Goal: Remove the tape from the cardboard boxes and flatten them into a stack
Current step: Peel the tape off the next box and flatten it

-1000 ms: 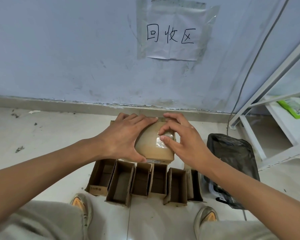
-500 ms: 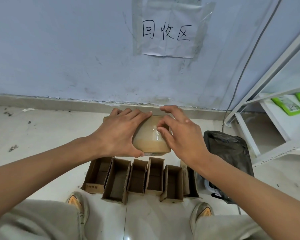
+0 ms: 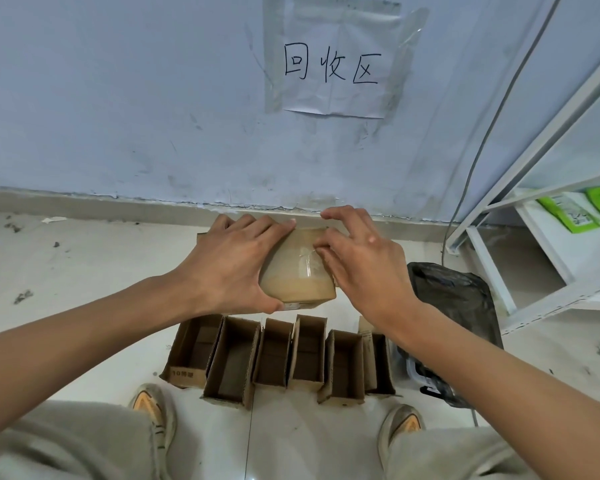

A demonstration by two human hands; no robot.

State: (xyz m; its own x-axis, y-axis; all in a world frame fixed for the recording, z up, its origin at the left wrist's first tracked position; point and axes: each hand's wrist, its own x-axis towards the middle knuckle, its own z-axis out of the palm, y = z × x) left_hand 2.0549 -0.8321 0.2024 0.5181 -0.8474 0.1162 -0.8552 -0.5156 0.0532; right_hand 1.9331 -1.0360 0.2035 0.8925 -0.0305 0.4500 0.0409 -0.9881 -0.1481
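Observation:
A small brown cardboard box (image 3: 297, 271) wrapped in shiny clear tape is held above the floor, in the middle of the view. My left hand (image 3: 229, 266) grips its left side, fingers over the top and thumb under the near edge. My right hand (image 3: 362, 263) rests against its right side with curled fingertips picking at the tape (image 3: 309, 254) on top. Below them a row of several open cardboard boxes (image 3: 278, 355) stands on the floor; the rightmost is partly hidden by my right forearm.
A black plastic bag (image 3: 454, 306) lies on the floor to the right of the row. A white metal shelf frame (image 3: 534, 258) with green packets stands at far right. The wall with a taped paper sign (image 3: 333, 64) is close ahead. My shoes (image 3: 153, 410) are just behind the boxes.
The view has shifted slightly. My right fingertips have moved up along the tape toward the far top edge of the box. My left hand keeps the same hold.

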